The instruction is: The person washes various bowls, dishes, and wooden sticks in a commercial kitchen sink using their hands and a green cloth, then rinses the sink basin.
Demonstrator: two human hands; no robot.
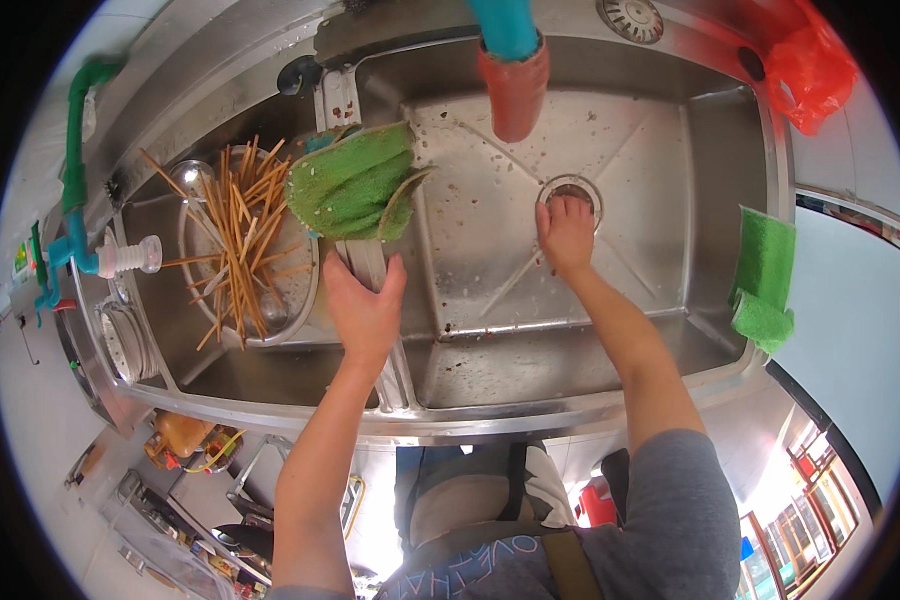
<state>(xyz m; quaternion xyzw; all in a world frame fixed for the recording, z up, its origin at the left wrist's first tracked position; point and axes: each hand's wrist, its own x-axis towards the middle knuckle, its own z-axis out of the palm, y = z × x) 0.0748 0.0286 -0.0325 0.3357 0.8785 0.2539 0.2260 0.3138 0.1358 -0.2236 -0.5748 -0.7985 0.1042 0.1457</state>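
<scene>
My left hand [364,307] straddles the steel divider [361,259] between two sink basins, thumb on one side and fingers on the other. Just beyond it, a wet green cloth [352,184] with bits of food on it lies draped over the divider. My right hand [570,236] reaches down to the round drain [598,202] in the right basin [495,225]. Its fingertips dip into the drain opening, so what they touch is hidden. Dark and pale food scraps are scattered over that basin's floor.
An oval metal tray [300,319] in the left basin holds many wooden sticks [244,247]. A blue pipe with a red sleeve [516,90] hangs over the right basin. Another green cloth [765,277] lies on the right rim, near a red plastic bag [810,79]. Stacked plates [131,341] stand at left.
</scene>
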